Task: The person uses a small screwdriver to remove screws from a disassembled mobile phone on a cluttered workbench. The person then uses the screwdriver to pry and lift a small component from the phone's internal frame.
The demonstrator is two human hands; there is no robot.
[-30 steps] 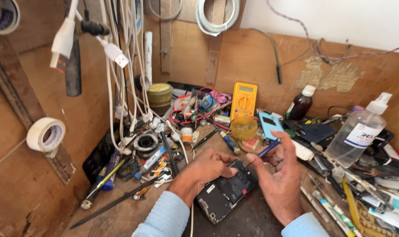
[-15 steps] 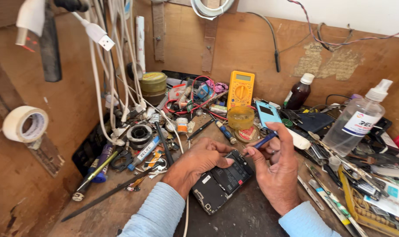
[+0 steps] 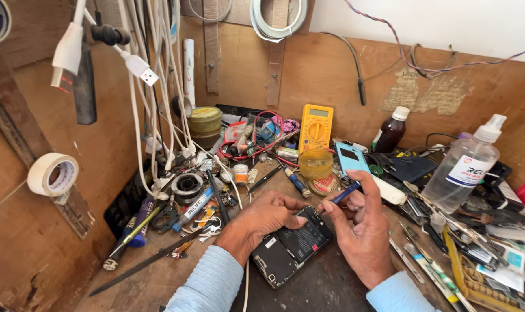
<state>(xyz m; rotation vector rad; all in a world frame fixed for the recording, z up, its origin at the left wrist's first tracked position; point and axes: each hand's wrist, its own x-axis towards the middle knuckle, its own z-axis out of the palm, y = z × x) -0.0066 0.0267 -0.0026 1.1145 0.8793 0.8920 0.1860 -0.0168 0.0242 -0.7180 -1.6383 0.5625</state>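
Opened phone (image 3: 290,249), back cover off, lies flat and diagonal on the dark surface (image 3: 326,289) near the bottom edge, between both forearms in light-blue sleeves. Left hand (image 3: 263,218) rests on the phone's upper-left edge, fingers curled down and pressing it, holding it steady; not wrapped around it. Right hand (image 3: 360,231) closed in a pinch on a blue-handled screwdriver (image 3: 342,195), tip angled down to the phone's top corner, touching or just above it, can't tell which.

Left of the hands: long black probe (image 3: 141,264), pens and small tools in a heap, solder spool (image 3: 188,185). Right: tweezers and flat tools, clear spray bottle (image 3: 466,167).

Just behind the hands: amber round container (image 3: 315,163), light-blue phone (image 3: 351,158). Further back: yellow multimeter (image 3: 315,127) leaning on the wooden back wall, brown bottle (image 3: 389,132), green-lidded tin (image 3: 205,120). White cables (image 3: 153,86) hang at upper left; tape roll (image 3: 53,174) on the left wall.
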